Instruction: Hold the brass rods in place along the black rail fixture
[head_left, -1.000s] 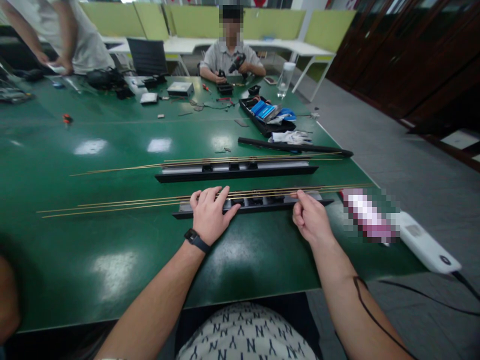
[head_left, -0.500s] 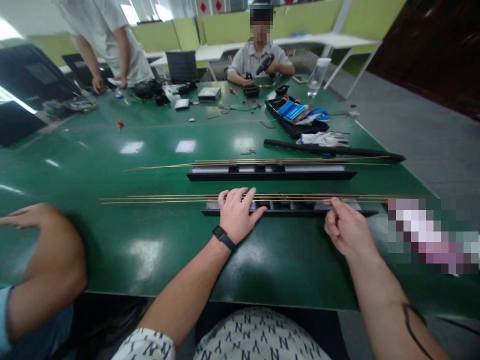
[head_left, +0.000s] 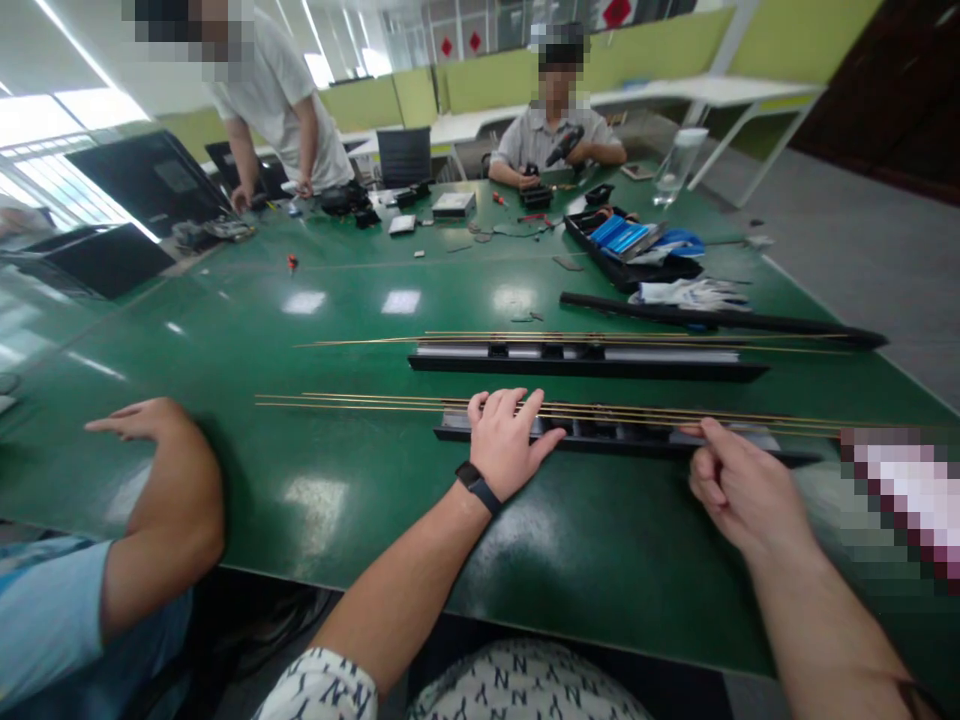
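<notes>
My left hand [head_left: 508,440], with a dark band on its wrist, lies over the nearer black strip [head_left: 585,443], fingers spread across thin gold-coloured rods [head_left: 375,400]. The rods run lengthwise along the strip and stick out past its left end. Towards the strip's right end, my right hand [head_left: 739,485] is closed, its thumb and forefinger pressed together at the rods. Whatever is between those fingertips is too small to make out. Dark blocks and pale segments show in the strip between my hands.
A second black strip [head_left: 585,363] with rods lies farther back. Behind it are a long black bar [head_left: 720,313], white gloves [head_left: 686,293] and a black tray [head_left: 634,268] of blue items. A neighbour's arm [head_left: 161,490] rests at left. Two people work across the table.
The view has swung, so the whole scene sits farther right and slightly lower. Both my hands keep about the same places on the strip and rods.
</notes>
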